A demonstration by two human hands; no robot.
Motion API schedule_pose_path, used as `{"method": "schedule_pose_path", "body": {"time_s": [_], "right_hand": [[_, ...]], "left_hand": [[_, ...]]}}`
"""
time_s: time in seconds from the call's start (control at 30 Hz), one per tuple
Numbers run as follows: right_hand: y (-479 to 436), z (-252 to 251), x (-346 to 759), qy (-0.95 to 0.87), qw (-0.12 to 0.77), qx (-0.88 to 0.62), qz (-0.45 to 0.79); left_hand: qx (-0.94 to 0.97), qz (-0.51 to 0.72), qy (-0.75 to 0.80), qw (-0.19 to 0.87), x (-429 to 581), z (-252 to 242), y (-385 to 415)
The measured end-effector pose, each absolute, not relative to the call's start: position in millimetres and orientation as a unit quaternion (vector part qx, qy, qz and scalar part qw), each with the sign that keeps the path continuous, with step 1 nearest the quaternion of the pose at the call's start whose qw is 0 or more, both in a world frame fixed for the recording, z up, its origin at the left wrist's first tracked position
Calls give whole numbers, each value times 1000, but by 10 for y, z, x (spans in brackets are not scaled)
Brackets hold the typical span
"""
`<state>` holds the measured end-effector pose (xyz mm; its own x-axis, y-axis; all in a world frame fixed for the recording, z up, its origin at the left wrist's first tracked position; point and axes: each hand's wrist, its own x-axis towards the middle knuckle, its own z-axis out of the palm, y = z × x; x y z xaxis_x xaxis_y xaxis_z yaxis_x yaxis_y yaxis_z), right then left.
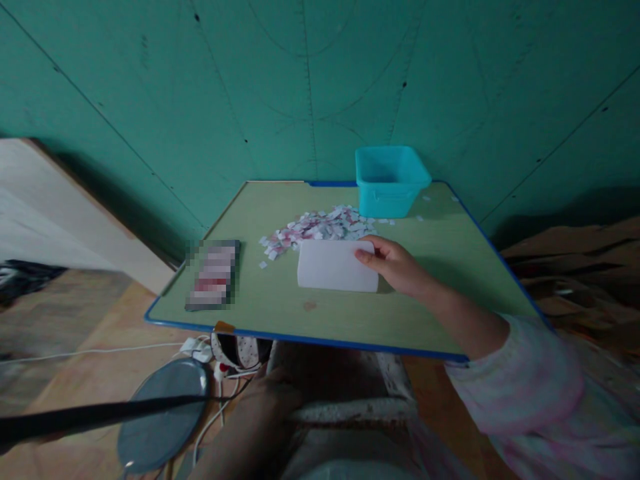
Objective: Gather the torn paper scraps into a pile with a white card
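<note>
A white rectangular block or box (333,267) is on the table, its right end held between the thumb and fingers of my right hand (383,259). Right behind it spreads a loose pile of small white and pinkish paper pieces (325,225). At the table's back edge, right of the pile, stands a turquoise plastic bin (390,197). My left hand (275,393) is low, below the table's front edge, dark and blurred; its fingers cannot be made out.
The pale green table (350,320) has a blue edge. A pixelated phone-like object (214,275) lies at its left. Below are a grey round stool (165,413), white cables and a black strap. Cardboard (590,267) is stacked at right; a green wall rises behind.
</note>
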<state>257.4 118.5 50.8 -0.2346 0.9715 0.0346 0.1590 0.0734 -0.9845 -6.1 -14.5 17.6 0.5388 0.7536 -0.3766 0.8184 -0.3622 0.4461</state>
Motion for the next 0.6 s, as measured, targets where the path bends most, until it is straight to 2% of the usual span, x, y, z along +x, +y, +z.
{"method": "schedule_pose_path", "body": {"time_s": [0.1, 0.33, 0.5, 0.6], "right_hand": [[1210, 500, 2580, -609, 414, -465, 491], [1168, 493, 2551, -620, 344, -447, 545], [1179, 481, 2553, -622, 351, -440, 544], [1181, 485, 2554, -629, 327, -446, 547]], "left_hand": [[823, -54, 476, 305, -53, 184, -138], [814, -53, 486, 314, -46, 189, -140], [805, -55, 494, 324, -55, 185, -153], [803, -56, 493, 330, -52, 190, -150]]}}
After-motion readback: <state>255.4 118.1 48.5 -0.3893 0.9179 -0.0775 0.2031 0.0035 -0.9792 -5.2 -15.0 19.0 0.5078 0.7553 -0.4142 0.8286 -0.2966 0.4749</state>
